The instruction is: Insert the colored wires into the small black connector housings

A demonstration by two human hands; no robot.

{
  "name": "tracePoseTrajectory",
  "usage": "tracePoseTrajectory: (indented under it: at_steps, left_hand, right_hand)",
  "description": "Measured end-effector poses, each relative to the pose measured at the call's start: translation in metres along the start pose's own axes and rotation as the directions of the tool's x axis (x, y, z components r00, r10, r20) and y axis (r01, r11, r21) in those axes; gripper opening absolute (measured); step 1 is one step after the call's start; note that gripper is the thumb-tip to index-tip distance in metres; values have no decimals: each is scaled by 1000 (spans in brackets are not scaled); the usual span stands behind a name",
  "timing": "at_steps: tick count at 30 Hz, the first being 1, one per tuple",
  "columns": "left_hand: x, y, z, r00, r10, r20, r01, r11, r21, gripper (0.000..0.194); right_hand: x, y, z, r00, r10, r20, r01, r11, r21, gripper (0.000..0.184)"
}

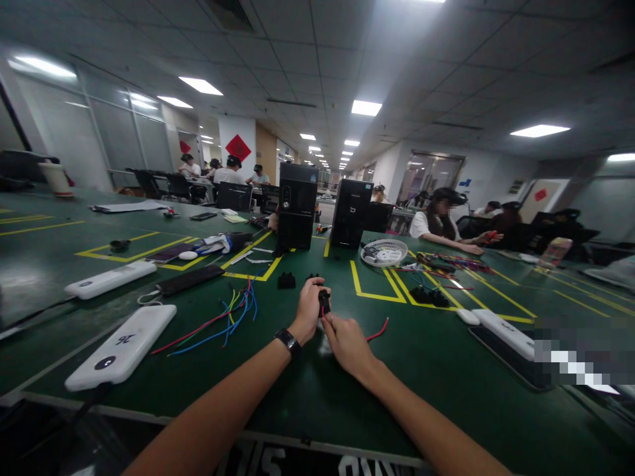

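1. Hands meet near the middle of the green counter (436, 370). The left hand (308, 305) is curled shut around a small black connector block (324, 301), which it holds upright just above the surface; a dark wristwatch (288, 341) sits on that wrist.

2. The right hand (347, 340) is closed in a pinch, its fingertips right under the block, and seems to hold the end of a red wire (378, 330) that trails off to the right across the counter. Whether the wire end is already inside the block I cannot tell; the fingers hide that spot.

3. Judging by this, the work is at the point of joining one wire to the block. No other wire can be seen hanging from the block, so it looks like an early stage, though the hidden side leaves that unsure.

4. Much seems left: a loose bundle of coloured wires (225, 317), red, blue, green and yellow, lies untouched to the left of the hands, well apart from the block.

5. Two more small black connector pieces (286, 281) lie further back on the counter, unheld and with no wires showing on them.

6. Round about: a white power bank (122, 344) lies at near left, two black computer towers (296, 205) stand behind the yellow floor-tape markings, and a white fan grille (384, 252) lies to their right. Another person (439, 221) sits at the far right side, working with their own wires.
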State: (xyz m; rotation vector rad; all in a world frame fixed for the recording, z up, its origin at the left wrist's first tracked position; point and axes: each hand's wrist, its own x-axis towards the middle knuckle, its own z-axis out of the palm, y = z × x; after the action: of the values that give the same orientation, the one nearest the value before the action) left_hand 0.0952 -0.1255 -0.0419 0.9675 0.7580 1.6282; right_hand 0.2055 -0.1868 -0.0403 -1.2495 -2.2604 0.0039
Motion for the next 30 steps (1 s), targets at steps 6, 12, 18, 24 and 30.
tracePoseTrajectory:
  at_steps: [6, 12, 18, 24, 30]
  left_hand:
    - [2, 5, -6, 998, 19, -66, -15, 998, 57, 25]
    - [-1, 7, 5, 984, -145, -103, 134, 985, -110, 27]
    - [9, 26, -12, 990, -87, -108, 71, 987, -141, 24]
    - [2, 13, -14, 974, -224, -25, 224, 974, -16, 22]
    - [-14, -6, 3, 940, -339, 40, 337, 940, 49, 40]
  right_hand:
    - [6, 7, -15, 999, 11, -50, -13, 999, -43, 37]
    - [-4, -1, 0, 998, 6, 61, 0, 994, -108, 31]
    - [-2, 1, -10, 996, 81, -36, -79, 996, 45, 37]
    - [6, 13, -18, 986, 159, -45, -148, 969, 198, 26]
    - [4, 27, -16, 977, 201, 70, -212, 949, 235, 68]
